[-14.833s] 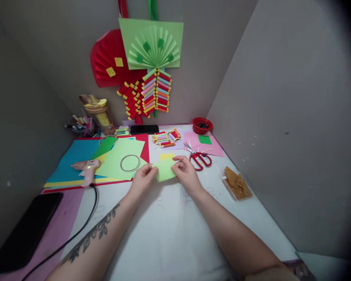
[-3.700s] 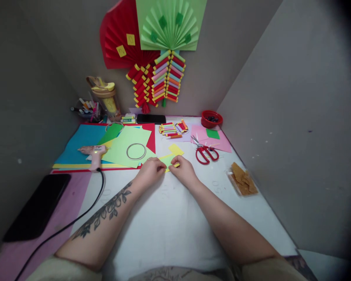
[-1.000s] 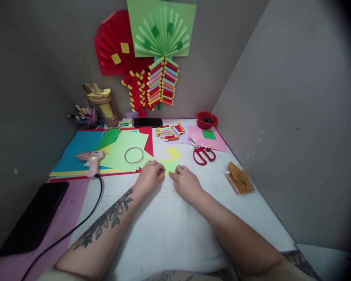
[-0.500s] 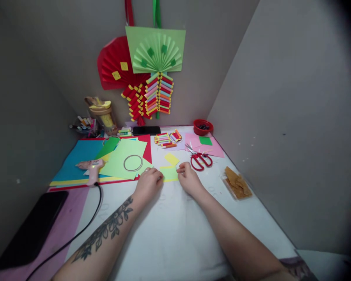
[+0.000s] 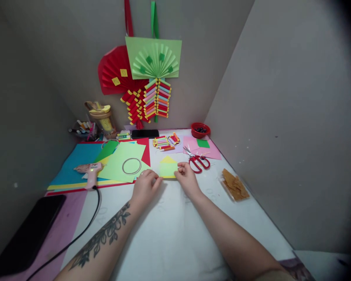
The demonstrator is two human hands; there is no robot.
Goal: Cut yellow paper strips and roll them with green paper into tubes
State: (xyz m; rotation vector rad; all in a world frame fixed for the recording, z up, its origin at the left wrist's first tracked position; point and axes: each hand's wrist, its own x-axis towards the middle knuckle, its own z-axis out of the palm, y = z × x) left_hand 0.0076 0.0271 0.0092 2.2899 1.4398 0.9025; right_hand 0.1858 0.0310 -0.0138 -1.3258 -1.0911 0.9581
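Between my hands is a small light green paper piece (image 5: pixel 167 169) with a yellow band along its near edge. My left hand (image 5: pixel 148 185) has its thumb and finger at the paper's near left corner. With curled fingers, my right hand (image 5: pixel 188 178) grips its right edge, thumb at the near corner. A plain yellow paper piece (image 5: pixel 169 159) shows just behind, partly covered by the green one. Red-handled scissors (image 5: pixel 199 162) lie to the right of my right hand. A thin ring (image 5: pixel 131 166) rests on green sheets (image 5: pixel 125 154) beyond my left hand.
A pink glue gun (image 5: pixel 93 173) with a black cable lies at left, near a black flat object (image 5: pixel 29 234). Small paper rolls (image 5: pixel 165 142), a red bowl (image 5: pixel 200 130) and a phone (image 5: pixel 145 134) sit at the back. A clear box (image 5: pixel 235 185) holds brown pieces. Paper fans hang behind.
The green paper shows more of its face and now covers part of the loose yellow piece. My hands have shifted slightly. The camera has tilted up a little.
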